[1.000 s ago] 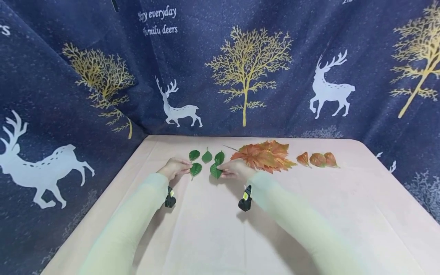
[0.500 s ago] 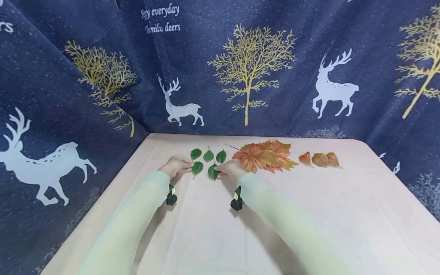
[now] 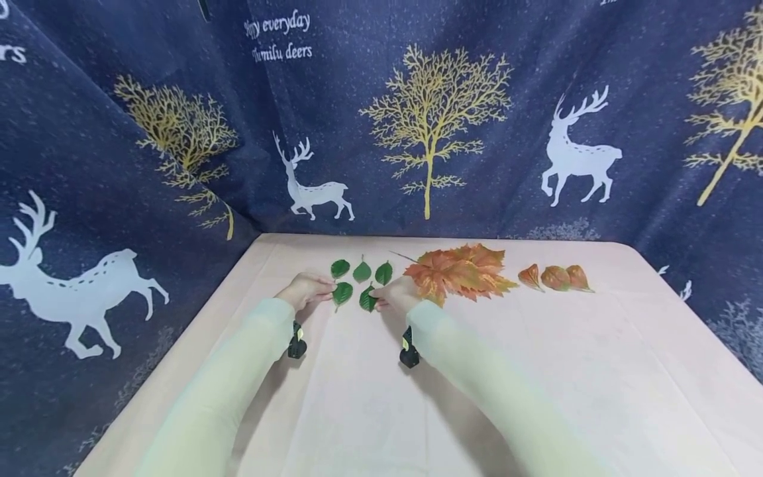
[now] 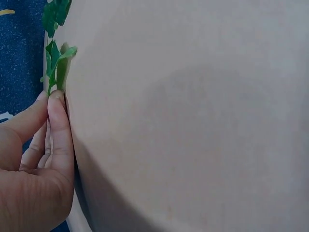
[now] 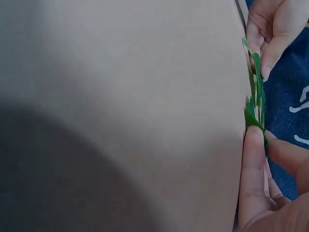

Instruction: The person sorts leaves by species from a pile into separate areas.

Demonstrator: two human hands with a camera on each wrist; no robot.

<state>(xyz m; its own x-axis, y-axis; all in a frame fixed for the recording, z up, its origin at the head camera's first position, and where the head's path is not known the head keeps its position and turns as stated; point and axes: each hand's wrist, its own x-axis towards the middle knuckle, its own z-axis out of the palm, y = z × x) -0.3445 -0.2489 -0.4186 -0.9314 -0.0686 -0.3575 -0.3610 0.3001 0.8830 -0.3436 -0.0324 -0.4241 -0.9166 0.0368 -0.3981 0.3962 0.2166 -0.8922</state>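
Two green leaves lie in a front row in the head view. My left hand (image 3: 303, 290) pinches the edge of the left one, a serrated green leaf (image 3: 342, 293), between thumb and finger. The other green leaf (image 3: 366, 300) is pinched by my right hand (image 3: 401, 295), whose fingers cover its right edge. Just behind them, a back row holds an oval leaf (image 3: 340, 268), a leaf with its stem pointing away (image 3: 361, 272) and a third leaf (image 3: 384, 273). In the right wrist view, thumb and fingertip press a green leaf (image 5: 252, 116) from both sides.
Large orange maple-like leaves (image 3: 461, 270) lie overlapped right of my right hand. Farther right sit three small orange-brown leaves (image 3: 556, 278). A pale cloth covers the table (image 3: 357, 397), and a dark blue curtain (image 3: 477, 132) with deer and trees hangs behind.
My right hand has moved left with its leaf, drawing it off the back-row leaf it overlapped and closer to the left leaf. My left hand has stayed about in place.
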